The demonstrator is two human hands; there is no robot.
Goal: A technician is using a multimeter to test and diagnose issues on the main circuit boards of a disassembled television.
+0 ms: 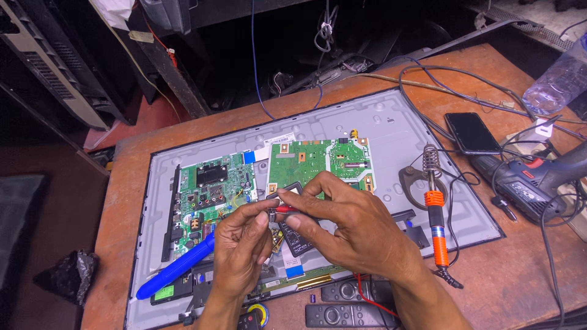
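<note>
My left hand [242,244] and my right hand [342,223] meet over the grey metal back of a flat screen panel [391,131]. Together the fingertips pinch a thin red probe [285,209] with a dark tip. A red wire [367,299] trails from under my right wrist. A small black component lies just beneath the fingers. Behind the hands are two green circuit boards, one at the left [211,189] and one at the right [318,160]. A blue-handled tool [174,266] lies by my left hand.
An orange-handled soldering iron [435,226] rests on a coil stand [419,174] at the right. Further right lie a black phone [472,132], a power drill [532,180], cables and a plastic bottle [559,79]. Two remote controls [345,305] sit at the wooden table's [526,269] near edge.
</note>
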